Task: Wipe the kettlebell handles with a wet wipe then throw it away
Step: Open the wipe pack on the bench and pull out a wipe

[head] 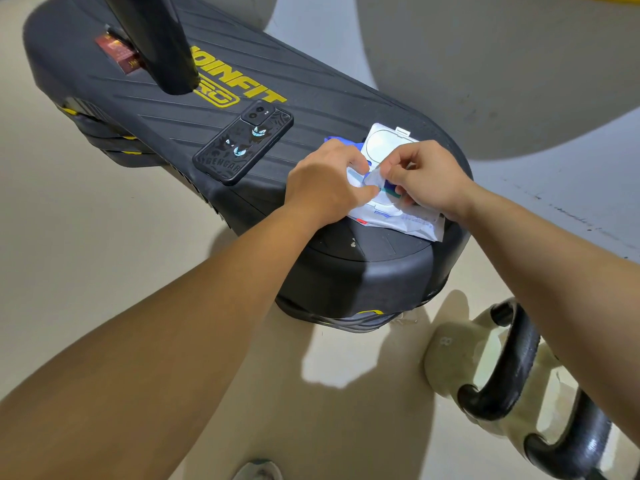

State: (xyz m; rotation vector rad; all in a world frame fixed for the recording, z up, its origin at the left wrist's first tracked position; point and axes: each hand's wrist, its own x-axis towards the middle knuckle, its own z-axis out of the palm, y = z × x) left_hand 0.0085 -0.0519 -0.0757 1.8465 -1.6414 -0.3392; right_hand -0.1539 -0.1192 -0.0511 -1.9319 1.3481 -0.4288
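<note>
1. black machine base (166,133) fills the view, with the wipe pack (398,218) on its 4 o'clock end.
2. left hand (325,181) grips the pack; right hand (427,178) pinches the wet wipe (372,176), probably limp, light and easily torn, so take it by a corner.
3. kettlebell handles (516,362) sit at 5 o'clock.

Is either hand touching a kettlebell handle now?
No, the left hand and the right hand grip the wet wipe pack on the black base; the kettlebells stand on the floor.

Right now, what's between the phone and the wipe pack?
Head view: bare ribbed black platform, then the left hand holding down the near edge of the wipe pack.
</note>
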